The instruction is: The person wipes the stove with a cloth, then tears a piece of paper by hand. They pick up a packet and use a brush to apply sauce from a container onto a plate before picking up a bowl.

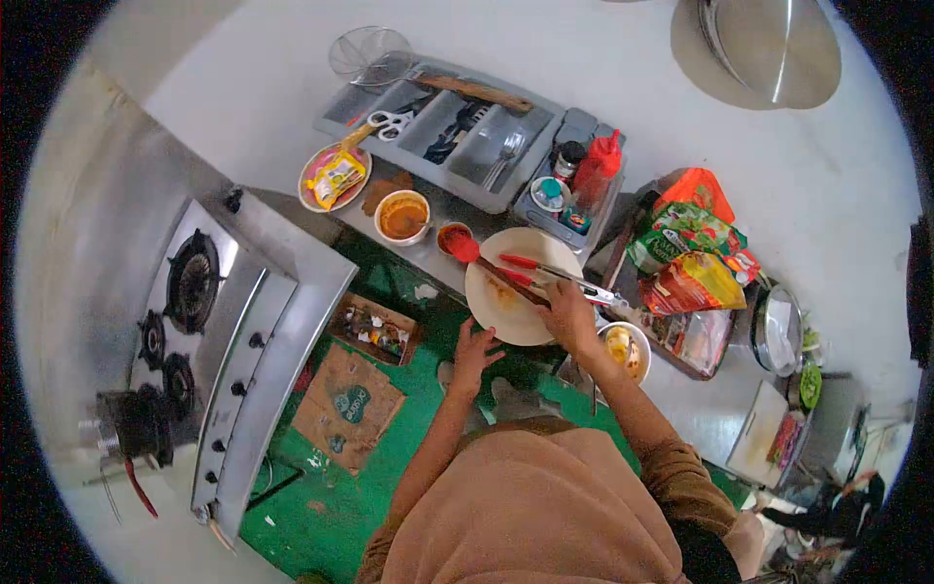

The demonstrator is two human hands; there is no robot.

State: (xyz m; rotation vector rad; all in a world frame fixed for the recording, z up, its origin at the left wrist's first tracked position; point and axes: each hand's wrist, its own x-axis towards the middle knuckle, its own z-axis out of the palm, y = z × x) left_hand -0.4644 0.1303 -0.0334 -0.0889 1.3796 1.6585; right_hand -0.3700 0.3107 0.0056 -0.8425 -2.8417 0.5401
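Fingers [558,310] of our right hand [574,321], the nearer of 2, grip a dark-handled red spoon [465,250] that slants forward-left across the plate [520,329], whose near rim our left hand [474,358], fingers spread, touches or almost touches.

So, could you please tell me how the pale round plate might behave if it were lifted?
The plate shows an even, unbent rim, so it should probably stay stiff. The orange smears on it could be slippery. Being broad, it may tip if raised by one edge only.
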